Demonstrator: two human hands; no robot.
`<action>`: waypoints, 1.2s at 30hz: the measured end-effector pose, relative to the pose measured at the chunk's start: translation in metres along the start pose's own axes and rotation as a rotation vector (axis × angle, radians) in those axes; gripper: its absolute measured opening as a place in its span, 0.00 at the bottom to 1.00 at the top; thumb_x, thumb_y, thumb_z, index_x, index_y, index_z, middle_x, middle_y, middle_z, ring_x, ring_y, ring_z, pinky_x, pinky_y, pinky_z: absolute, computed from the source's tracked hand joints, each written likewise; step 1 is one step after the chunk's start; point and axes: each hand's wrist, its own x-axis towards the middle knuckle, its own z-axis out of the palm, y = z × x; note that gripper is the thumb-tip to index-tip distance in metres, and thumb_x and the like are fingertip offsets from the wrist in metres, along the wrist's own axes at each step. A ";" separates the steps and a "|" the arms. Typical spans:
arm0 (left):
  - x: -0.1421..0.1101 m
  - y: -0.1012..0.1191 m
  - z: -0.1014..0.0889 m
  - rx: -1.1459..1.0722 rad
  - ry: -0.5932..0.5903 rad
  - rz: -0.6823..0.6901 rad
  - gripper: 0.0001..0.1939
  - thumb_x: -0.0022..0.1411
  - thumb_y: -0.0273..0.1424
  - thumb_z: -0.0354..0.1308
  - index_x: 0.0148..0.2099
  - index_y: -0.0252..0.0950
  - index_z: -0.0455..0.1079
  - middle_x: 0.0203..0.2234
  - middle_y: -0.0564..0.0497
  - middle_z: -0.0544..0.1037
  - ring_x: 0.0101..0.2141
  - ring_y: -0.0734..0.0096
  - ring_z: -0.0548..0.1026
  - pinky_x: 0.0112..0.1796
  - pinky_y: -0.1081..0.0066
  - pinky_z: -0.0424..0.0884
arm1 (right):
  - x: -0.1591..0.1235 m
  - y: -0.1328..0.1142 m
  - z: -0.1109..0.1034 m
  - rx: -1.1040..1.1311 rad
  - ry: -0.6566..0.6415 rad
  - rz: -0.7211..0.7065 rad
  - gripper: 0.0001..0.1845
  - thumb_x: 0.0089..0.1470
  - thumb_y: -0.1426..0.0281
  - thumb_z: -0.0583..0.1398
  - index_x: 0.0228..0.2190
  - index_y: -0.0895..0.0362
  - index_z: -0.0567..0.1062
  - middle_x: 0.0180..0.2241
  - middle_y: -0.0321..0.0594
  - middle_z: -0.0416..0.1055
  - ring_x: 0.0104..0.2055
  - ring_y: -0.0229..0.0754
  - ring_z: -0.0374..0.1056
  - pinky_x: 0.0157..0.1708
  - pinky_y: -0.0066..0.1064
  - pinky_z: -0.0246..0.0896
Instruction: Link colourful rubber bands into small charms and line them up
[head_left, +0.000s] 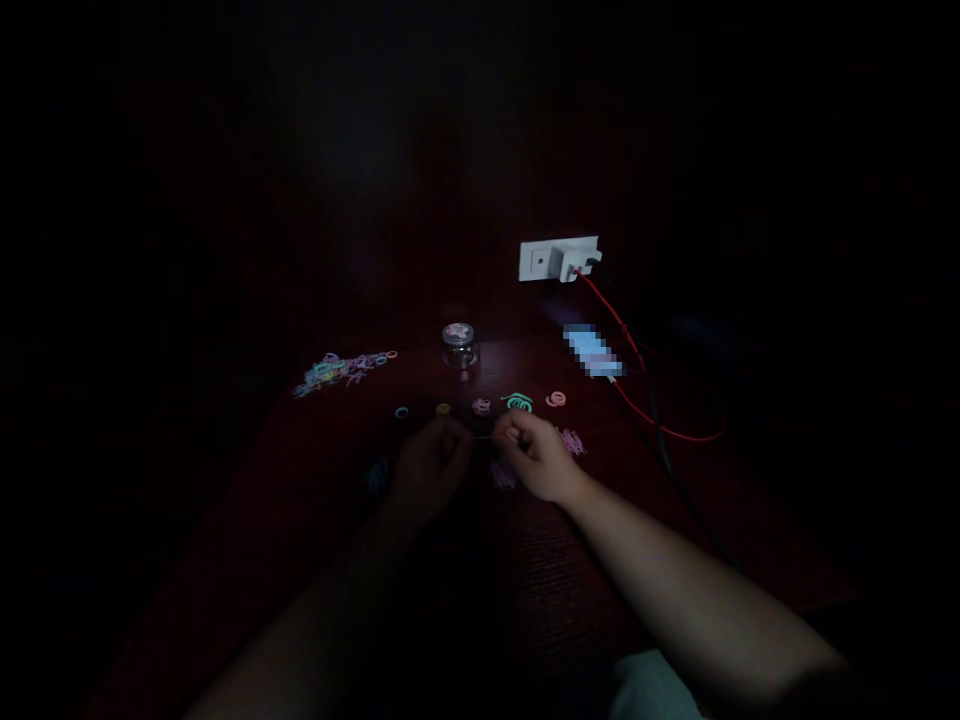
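Note:
The scene is very dark. My left hand (431, 465) and my right hand (536, 455) meet over a dark red table (540, 580), fingers pinched. A thin dark strand (482, 437) runs between the two pinches; I cannot make out what it is. Small coloured rings lie just beyond my fingers: a blue ring (402, 412), a yellow ring (443, 409), a pink ring (481, 405), a green coil (518, 402) and another pink ring (556, 399). A pink cluster (572, 441) lies by my right hand.
A small glass jar (459, 346) stands at the back. A heap of pastel loops (341, 370) lies back left. A lit phone (592, 351) lies back right, with red cables (660, 425) running to a white wall socket (559, 259).

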 end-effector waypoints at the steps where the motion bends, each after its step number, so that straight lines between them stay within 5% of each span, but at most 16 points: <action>1: 0.000 0.001 0.000 -0.020 0.003 -0.003 0.10 0.61 0.38 0.53 0.35 0.36 0.67 0.18 0.56 0.67 0.20 0.77 0.65 0.23 0.77 0.59 | 0.000 0.001 0.000 0.012 0.005 0.000 0.08 0.57 0.67 0.54 0.27 0.57 0.64 0.20 0.30 0.55 0.21 0.32 0.51 0.21 0.25 0.46; 7: -0.001 0.004 -0.001 -0.077 0.055 -0.014 0.11 0.61 0.39 0.53 0.35 0.36 0.67 0.18 0.57 0.66 0.19 0.78 0.63 0.22 0.78 0.58 | 0.000 0.004 -0.001 0.033 0.011 0.001 0.10 0.58 0.64 0.54 0.27 0.56 0.63 0.20 0.29 0.54 0.21 0.32 0.50 0.21 0.25 0.45; 26: -0.007 0.008 -0.006 0.183 -0.069 0.113 0.07 0.60 0.33 0.53 0.35 0.36 0.69 0.17 0.58 0.64 0.19 0.79 0.63 0.22 0.78 0.57 | -0.007 -0.006 0.001 -0.108 0.006 -0.015 0.04 0.55 0.73 0.54 0.28 0.58 0.67 0.19 0.29 0.57 0.21 0.31 0.53 0.22 0.24 0.48; 36: -0.006 0.003 -0.006 0.094 -0.018 0.027 0.08 0.61 0.35 0.53 0.36 0.36 0.68 0.19 0.56 0.69 0.20 0.77 0.65 0.23 0.78 0.59 | -0.006 0.002 -0.004 -0.099 0.040 -0.002 0.06 0.57 0.71 0.54 0.28 0.57 0.67 0.20 0.30 0.56 0.22 0.32 0.52 0.22 0.25 0.48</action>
